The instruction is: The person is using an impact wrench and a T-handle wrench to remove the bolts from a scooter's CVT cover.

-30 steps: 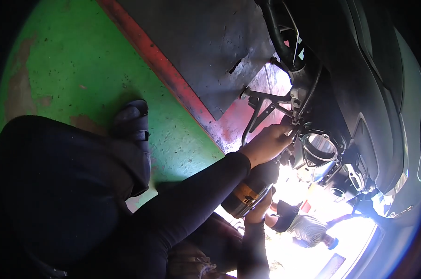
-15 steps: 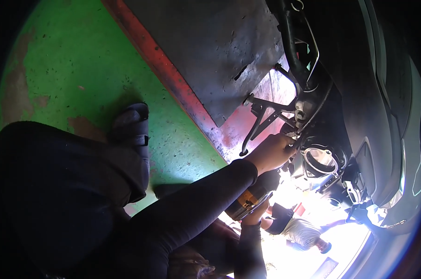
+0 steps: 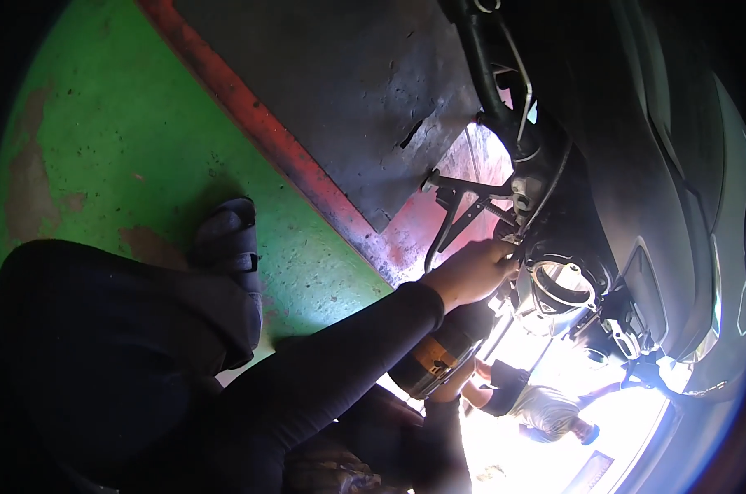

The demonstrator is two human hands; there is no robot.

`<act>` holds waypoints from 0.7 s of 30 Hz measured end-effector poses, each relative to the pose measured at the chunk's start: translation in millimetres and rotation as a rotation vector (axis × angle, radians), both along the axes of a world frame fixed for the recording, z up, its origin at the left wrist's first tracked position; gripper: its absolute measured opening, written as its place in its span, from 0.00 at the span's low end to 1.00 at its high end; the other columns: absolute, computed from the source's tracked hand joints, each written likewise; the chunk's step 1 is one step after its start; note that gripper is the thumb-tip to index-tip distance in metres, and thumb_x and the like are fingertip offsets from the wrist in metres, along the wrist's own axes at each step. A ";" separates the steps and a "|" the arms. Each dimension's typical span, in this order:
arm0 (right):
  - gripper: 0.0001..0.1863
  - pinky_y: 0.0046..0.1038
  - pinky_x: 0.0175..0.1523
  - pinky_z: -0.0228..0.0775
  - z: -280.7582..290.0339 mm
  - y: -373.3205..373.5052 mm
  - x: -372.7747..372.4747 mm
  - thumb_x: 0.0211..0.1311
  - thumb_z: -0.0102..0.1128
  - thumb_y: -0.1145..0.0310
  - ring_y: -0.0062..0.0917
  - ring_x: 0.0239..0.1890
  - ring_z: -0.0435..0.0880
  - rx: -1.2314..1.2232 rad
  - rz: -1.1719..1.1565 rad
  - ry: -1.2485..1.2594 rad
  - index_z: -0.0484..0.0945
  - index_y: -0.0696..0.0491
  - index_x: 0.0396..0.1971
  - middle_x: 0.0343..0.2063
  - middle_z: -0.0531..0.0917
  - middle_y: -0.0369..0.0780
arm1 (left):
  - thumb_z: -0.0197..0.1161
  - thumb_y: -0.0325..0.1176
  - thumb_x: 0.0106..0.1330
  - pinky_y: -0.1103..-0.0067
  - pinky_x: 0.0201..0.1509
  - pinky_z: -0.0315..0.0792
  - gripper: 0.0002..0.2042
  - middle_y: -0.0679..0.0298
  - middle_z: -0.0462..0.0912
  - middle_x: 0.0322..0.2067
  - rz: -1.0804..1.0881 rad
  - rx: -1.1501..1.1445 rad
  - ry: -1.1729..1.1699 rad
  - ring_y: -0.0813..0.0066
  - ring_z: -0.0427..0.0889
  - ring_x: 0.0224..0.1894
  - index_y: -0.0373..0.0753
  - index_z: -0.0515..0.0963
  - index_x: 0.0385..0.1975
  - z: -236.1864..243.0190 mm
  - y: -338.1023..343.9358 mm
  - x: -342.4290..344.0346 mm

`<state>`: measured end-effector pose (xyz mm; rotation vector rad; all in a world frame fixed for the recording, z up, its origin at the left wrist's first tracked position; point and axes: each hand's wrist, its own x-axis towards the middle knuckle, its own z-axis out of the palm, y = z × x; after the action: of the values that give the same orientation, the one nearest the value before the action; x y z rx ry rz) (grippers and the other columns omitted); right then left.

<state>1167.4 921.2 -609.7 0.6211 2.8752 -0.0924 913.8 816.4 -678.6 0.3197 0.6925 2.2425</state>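
Observation:
My left hand [image 3: 472,273] reaches to the side of a motorcycle engine, just left of a round open metal bore [image 3: 564,282]. Its fingers are pinched together against the engine; what is between them is hidden. Below it, my right hand [image 3: 453,384] grips a black and yellow cordless power tool [image 3: 432,362]. My left forearm and hand cover part of the tool, and its tip cannot be made out. A centre stand with a spring [image 3: 463,206] sticks out from the motorcycle just above my left hand.
Dark body panels [image 3: 678,214] fill the right side. A grey lift platform [image 3: 332,90] with a red edge [image 3: 249,123] lies beyond the green floor [image 3: 142,123]. My sandalled foot [image 3: 229,235] is on the floor. Another person [image 3: 546,412] is in the bright background.
The view has shifted slightly, so the motorcycle and platform sit further left. My left hand stays at the same engine spot; the power tool remains in my right hand.

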 end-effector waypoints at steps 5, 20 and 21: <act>0.10 0.25 0.33 0.73 14.2 -40.7 -55.3 0.55 0.63 0.68 0.28 0.28 0.81 0.230 0.250 0.139 0.78 0.51 0.37 0.28 0.82 0.40 | 0.48 0.40 0.74 0.74 0.37 0.72 0.14 0.57 0.81 0.33 -0.102 -0.222 0.258 0.71 0.80 0.32 0.35 0.73 0.45 7.7 -19.3 18.8; 0.27 0.29 0.30 0.72 37.8 -77.8 -77.6 0.38 0.69 0.71 0.32 0.23 0.80 -0.100 0.086 0.429 0.79 0.56 0.46 0.23 0.82 0.40 | 0.48 0.34 0.73 0.80 0.32 0.77 0.12 0.58 0.77 0.49 0.012 0.001 -0.014 0.66 0.84 0.34 0.41 0.67 0.53 29.2 -21.4 6.0; 0.27 0.29 0.30 0.72 40.1 -73.5 -72.9 0.38 0.69 0.71 0.32 0.23 0.80 -0.090 0.060 0.472 0.79 0.56 0.46 0.23 0.82 0.40 | 0.49 0.33 0.72 0.80 0.33 0.77 0.13 0.58 0.77 0.46 -0.009 -0.024 -0.043 0.66 0.85 0.36 0.39 0.65 0.54 39.1 -16.4 3.1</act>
<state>1094.5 847.7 -569.6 0.5571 3.3120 -0.4081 916.9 800.0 -639.4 0.2617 0.6941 2.2244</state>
